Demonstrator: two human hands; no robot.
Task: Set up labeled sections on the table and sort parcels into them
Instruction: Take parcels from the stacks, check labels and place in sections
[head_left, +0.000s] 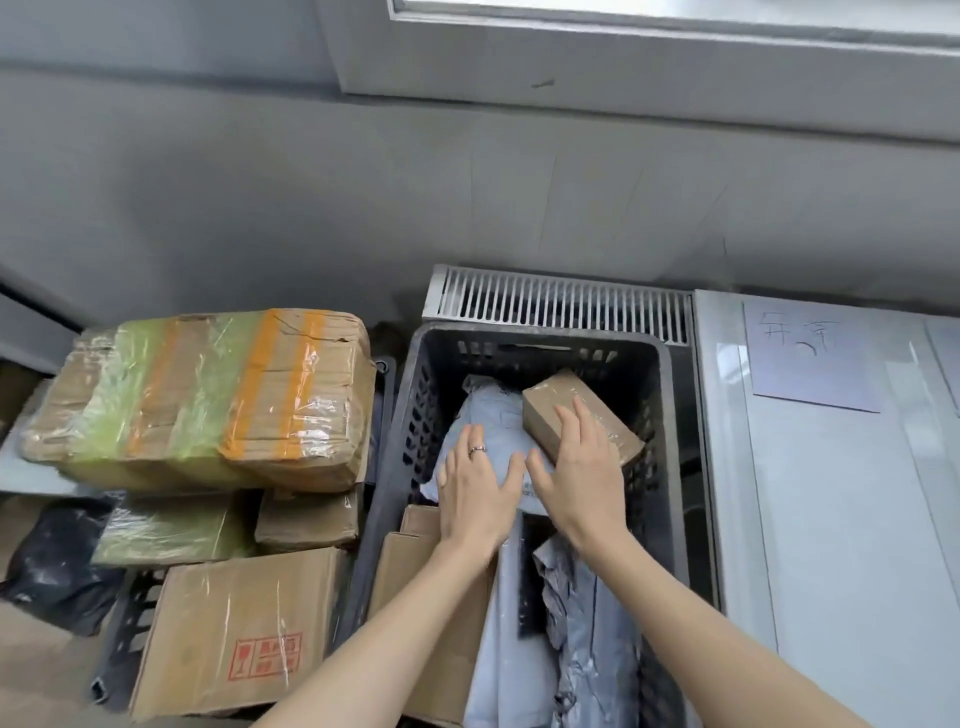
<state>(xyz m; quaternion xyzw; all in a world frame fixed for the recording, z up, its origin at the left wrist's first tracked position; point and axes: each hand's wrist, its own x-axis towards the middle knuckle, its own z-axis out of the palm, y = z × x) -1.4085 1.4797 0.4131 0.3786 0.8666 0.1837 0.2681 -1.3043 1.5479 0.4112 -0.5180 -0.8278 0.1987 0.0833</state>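
At the far left a black plastic bag lies on the floor, and beside it stands a pile of four cardboard boxes: one big bundle wrapped in clear film with green and orange tape on top, two smaller boxes under it, and one box with a red printed stamp in front, which rests on a dark crate. To the right of the pile is a dark plastic crate with slotted walls, and it holds the parcels: one small brown box at the back, several grey mailer bags and flat cardboard pieces near the front. The left hand, with one ring, lies flat with straight fingers on a grey mailer bag and grips nothing. The right hand rests over the near end of the small brown box, fingers spread on its top; I cannot tell if it really clasps it. Behind the crate a white slotted grille runs along the grey wall under a window sill. At the right is the pale table, with one paper label taped on it, handwritten.
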